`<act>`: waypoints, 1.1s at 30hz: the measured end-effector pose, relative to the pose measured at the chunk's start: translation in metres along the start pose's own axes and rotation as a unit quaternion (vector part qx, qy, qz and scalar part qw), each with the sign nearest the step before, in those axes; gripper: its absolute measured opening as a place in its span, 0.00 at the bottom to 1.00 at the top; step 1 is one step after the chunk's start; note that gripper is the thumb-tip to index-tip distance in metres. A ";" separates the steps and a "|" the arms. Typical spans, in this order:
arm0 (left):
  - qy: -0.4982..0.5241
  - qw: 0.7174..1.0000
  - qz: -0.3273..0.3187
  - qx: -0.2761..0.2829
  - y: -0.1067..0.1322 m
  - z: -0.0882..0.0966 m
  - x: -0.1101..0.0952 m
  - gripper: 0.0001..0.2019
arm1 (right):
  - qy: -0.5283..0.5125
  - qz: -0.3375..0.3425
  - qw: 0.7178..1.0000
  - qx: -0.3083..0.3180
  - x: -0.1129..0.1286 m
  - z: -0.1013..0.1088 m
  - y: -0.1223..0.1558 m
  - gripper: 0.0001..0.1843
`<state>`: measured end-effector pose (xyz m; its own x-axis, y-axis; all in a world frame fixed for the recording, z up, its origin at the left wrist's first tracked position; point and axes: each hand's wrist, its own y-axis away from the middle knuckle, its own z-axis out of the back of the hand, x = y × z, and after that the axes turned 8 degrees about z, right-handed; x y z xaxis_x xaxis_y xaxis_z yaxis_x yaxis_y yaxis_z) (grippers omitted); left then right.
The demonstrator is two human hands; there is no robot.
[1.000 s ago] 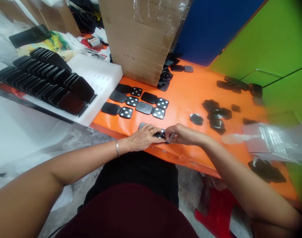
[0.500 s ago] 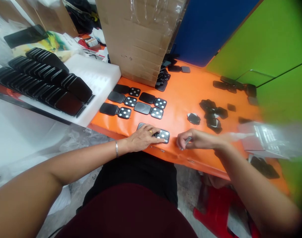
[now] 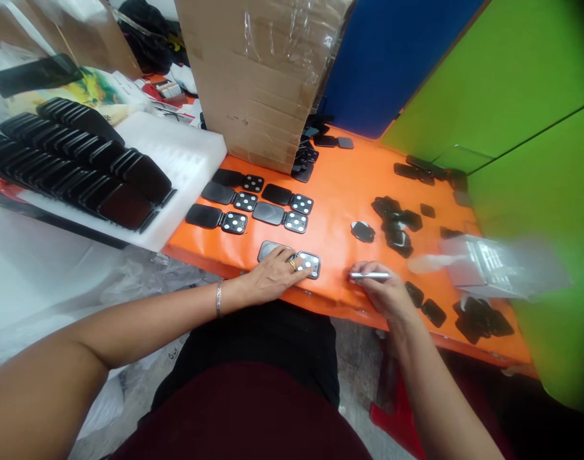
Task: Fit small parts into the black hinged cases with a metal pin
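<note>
Black, with white dots on its right half, a hinged piece [image 3: 311, 263] lies opened flat near the front edge of the orange counter [image 3: 337, 191], the left hand [image 3: 271, 275] laid across its middle with fingers extended; that grip is spread, resting from above rather than closed around anything. The left hand has stayed there, while the right hand [image 3: 381, 291], which was at the piece's right end a second ago, has drawn away to the right and turned, its grip clamped on a slim metal tool [image 3: 370, 275] now in plain sight. For the work, that leaves the dotted half largely uncovered, held from one side only, with the tool well apart from it. Across the surface from the left, dark slabs [image 3: 131, 198] stand in close rows on a white foam block [image 3: 196, 150]; next come five similar pieces [image 3: 234, 222], opened out with dotted halves to the right, in front of tall cardboard [image 3: 256, 83]. Further along lie a dark oval piece [image 3: 362, 231], a heap of black parts [image 3: 397, 223] and a pale box [image 3: 464, 265] with blurred clear plastic. Behind, a blue panel [image 3: 388, 57] gives way to green panels [image 3: 507, 83] crossed by a dark seam.
</note>
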<state>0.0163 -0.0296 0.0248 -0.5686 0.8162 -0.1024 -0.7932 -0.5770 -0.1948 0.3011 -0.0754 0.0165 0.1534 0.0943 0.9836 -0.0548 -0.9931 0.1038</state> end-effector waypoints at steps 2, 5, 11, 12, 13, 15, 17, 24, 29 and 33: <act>-0.003 1.000 0.006 0.005 0.000 0.001 -0.003 0.22 | -0.008 0.009 1.000 -0.008 0.000 0.000 0.000 0.09; -0.013 1.000 0.017 0.019 -0.001 0.002 -0.010 0.25 | -0.015 0.019 1.000 -0.017 0.002 -0.002 0.000 0.10; -0.001 0.997 0.068 0.048 -0.004 0.004 -0.022 0.26 | 0.000 0.026 0.999 -0.023 0.003 -0.005 0.002 0.10; 0.006 0.996 0.073 0.049 -0.004 0.005 -0.023 0.25 | -0.003 0.025 0.999 -0.022 0.003 -0.005 0.002 0.10; 0.011 0.996 0.078 0.047 -0.005 0.006 -0.022 0.25 | -0.008 0.025 0.999 -0.020 0.003 -0.005 0.002 0.10; 0.021 0.995 0.088 0.039 -0.005 0.006 -0.022 0.25 | -0.021 0.025 0.999 -0.014 0.002 -0.004 0.002 0.09; 0.032 0.995 0.094 0.029 -0.003 0.004 -0.021 0.26 | -0.029 0.030 0.999 -0.010 0.001 -0.004 0.002 0.09; 0.045 0.995 0.093 -0.001 0.007 -0.011 -0.019 0.26 | -0.035 0.037 0.999 -0.010 0.000 -0.003 0.000 0.09; 0.081 0.993 0.086 -0.012 0.005 -0.007 -0.014 0.23 | -0.047 0.026 0.999 -0.010 0.001 -0.002 -0.002 0.09; 0.128 0.986 0.097 -0.037 0.003 0.001 0.002 0.18 | -0.056 0.025 0.998 -0.011 0.001 -0.001 -0.003 0.10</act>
<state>0.0124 -0.0294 0.0251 -0.6277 0.6763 -0.3856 -0.6508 -0.7277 -0.2167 0.3007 -0.0724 0.0176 0.2586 0.0344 0.9654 -0.0863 -0.9945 0.0585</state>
